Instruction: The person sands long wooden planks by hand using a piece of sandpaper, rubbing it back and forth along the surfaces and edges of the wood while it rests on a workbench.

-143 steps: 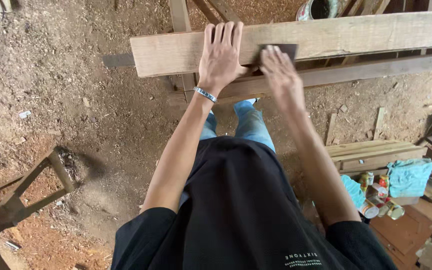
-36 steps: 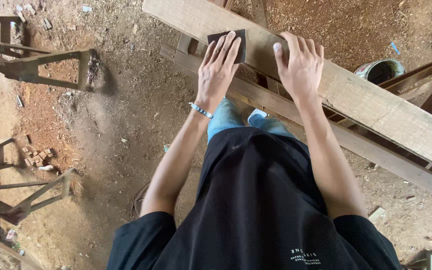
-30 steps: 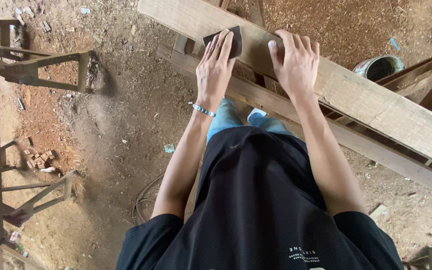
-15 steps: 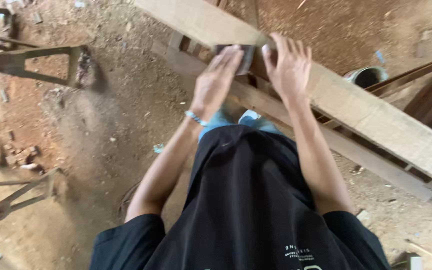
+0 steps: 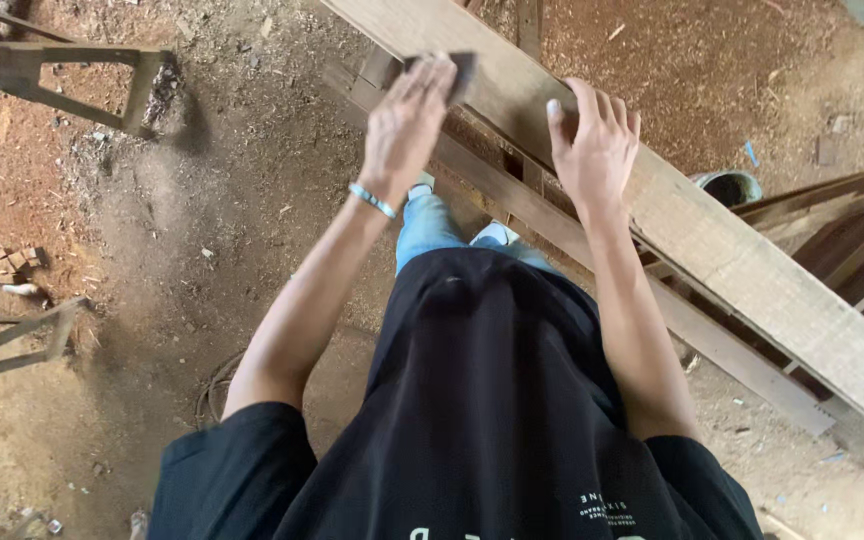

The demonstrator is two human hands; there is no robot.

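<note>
Head view, near to far. Nearest: the person's black T-shirt (image 5: 492, 420) and blue jeans (image 5: 427, 225), above a dirt floor (image 5: 202, 250) strewn with sawdust. Both bare arms reach away to a long wooden plank (image 5: 742, 270), which runs diagonally from far left to near right over lower timber rails (image 5: 652, 300). The right hand (image 5: 597, 150) lies flat and open on the plank's top face, fingers spread, thumb over the near edge; it grips nothing. To its left the left hand (image 5: 407, 125), a bead bracelet (image 5: 372, 200) at its wrist, lies extended with fingers together, pressing a dark sanding block (image 5: 457, 72) against the plank; the hand is motion-blurred, so how far the fingers wrap the block cannot be told. Far right: a round container (image 5: 730, 186), partly hidden behind the plank. Far left: a wooden trestle frame (image 5: 62, 75) on the floor.
</note>
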